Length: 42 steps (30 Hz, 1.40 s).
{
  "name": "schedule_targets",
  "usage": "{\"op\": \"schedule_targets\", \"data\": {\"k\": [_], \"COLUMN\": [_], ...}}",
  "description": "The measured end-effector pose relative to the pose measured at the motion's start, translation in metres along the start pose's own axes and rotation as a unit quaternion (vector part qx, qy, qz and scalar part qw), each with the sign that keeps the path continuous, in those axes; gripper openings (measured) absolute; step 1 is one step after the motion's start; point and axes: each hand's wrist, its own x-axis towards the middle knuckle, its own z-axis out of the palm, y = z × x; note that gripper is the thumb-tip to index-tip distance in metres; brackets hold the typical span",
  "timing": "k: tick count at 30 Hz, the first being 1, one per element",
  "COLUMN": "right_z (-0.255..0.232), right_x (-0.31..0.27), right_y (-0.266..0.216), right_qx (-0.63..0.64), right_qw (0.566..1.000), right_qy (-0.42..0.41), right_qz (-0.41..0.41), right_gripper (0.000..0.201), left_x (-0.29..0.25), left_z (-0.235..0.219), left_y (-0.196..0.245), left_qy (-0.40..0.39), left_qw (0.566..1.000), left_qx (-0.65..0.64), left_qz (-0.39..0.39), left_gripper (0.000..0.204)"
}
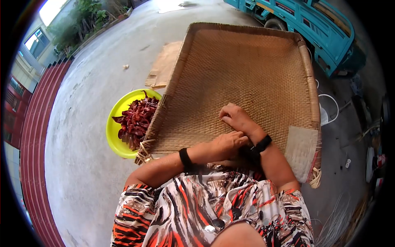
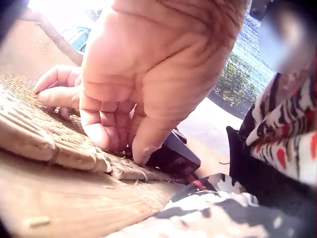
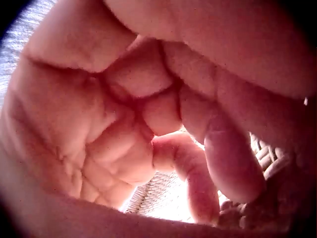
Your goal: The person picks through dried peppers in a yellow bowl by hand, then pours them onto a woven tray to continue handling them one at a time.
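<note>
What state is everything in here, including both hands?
Woven tray: patched at one corner
Left hand: fingers curled
Right hand: fingers curled
Yellow basin: upright, loaded
Red peppers: heaped, wrinkled
Cardboard: lying flat
Black wristbands: fastened around wrists
Teal vehicle: partly out of frame

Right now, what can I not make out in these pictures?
Head: right side of the yellow basin, hidden by the woven tray.
Head: rest of the teal vehicle, cut off by the top edge.
Head: pale scrap, too small to identify.
Right wrist: whether the right hand holds anything, hidden by its fingers.
</note>
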Motion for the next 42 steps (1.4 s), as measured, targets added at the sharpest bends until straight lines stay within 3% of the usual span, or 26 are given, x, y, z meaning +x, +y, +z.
{"op": "schedule_targets", "data": {"k": [3,6,9,12,18,19,22,25,28,31,34,35,37,39,41,42], "right_z": [-0.003,-0.005,-0.009,-0.018,-0.052,-0.057,-0.057,-0.055,-0.052,-0.051,-0.052,-0.053,-0.05,-0.045,-0.037,-0.034], "right_x": [-0.001,-0.003,-0.003,-0.002,-0.009,-0.01,-0.009,-0.01,-0.01,-0.009,-0.009,-0.011,-0.01,-0.012,-0.01,-0.01], "right_y": [-0.01,-0.012,-0.014,-0.018,-0.031,-0.034,-0.029,-0.026,-0.027,-0.033,-0.033,-0.033,-0.042,-0.053,-0.055,-0.056], "right_qx": [0.09,0.153,0.184,0.203,0.28,0.292,0.323,0.337,0.331,0.3,0.25,0.218,0.192,0.199,0.181,0.171], "right_qw": [0.994,0.984,0.978,0.972,0.946,0.941,0.928,0.921,0.924,0.935,0.954,0.965,0.976,0.976,0.982,0.984], "right_qy": [0.037,0.057,0.061,0.091,0.148,0.156,0.174,0.175,0.165,0.162,0.149,0.132,0.091,0.048,0.051,0.054], "right_qz": [0.044,0.069,0.079,0.081,0.069,0.073,0.072,0.084,0.098,0.095,0.066,0.055,0.054,0.078,0.034,0.014], "right_gripper": [0.008,0.008,0.007,0.006,0.007,0.007,0.005,0.005,0.006,0.006,0.007,0.008,0.008,0.005,0.006,0.006], "left_x": [0.001,0.004,0.004,0.005,0.007,0.009,0.014,0.017,0.019,0.021,0.019,0.015,0.005,-0.006,-0.012,-0.014], "left_z": [0.006,0.006,0.0,0.001,-0.002,-0.001,0.003,0.001,-0.001,0.002,-0.014,-0.02,-0.034,-0.052,-0.063,-0.065], "left_y": [-0.005,-0.009,-0.004,-0.013,-0.011,-0.012,-0.018,-0.011,-0.01,-0.012,-0.007,-0.007,-0.007,-0.003,0.003,0.008], "left_qy": [0.059,0.018,0.032,-0.017,0.069,0.053,0.024,0.022,0.005,0.024,0.126,0.185,0.292,0.27,0.246,0.247], "left_qw": [0.994,0.999,0.993,0.994,0.979,0.979,0.996,0.993,0.996,0.991,0.924,0.863,0.656,0.864,0.88,0.815], "left_qx": [-0.093,-0.036,-0.117,-0.107,-0.179,-0.176,-0.075,-0.076,-0.054,0.007,-0.15,-0.318,-0.613,-0.41,-0.405,-0.518], "left_qz": [0.013,-0.006,-0.003,-0.023,-0.072,-0.094,-0.05,-0.089,-0.077,-0.128,-0.328,-0.346,-0.33,-0.114,-0.04,-0.077], "left_gripper": [0.034,0.036,0.033,0.028,0.028,0.029,0.026,0.019,0.017,0.015,0.014,0.012,0.011,0.014,0.017,0.018]}}
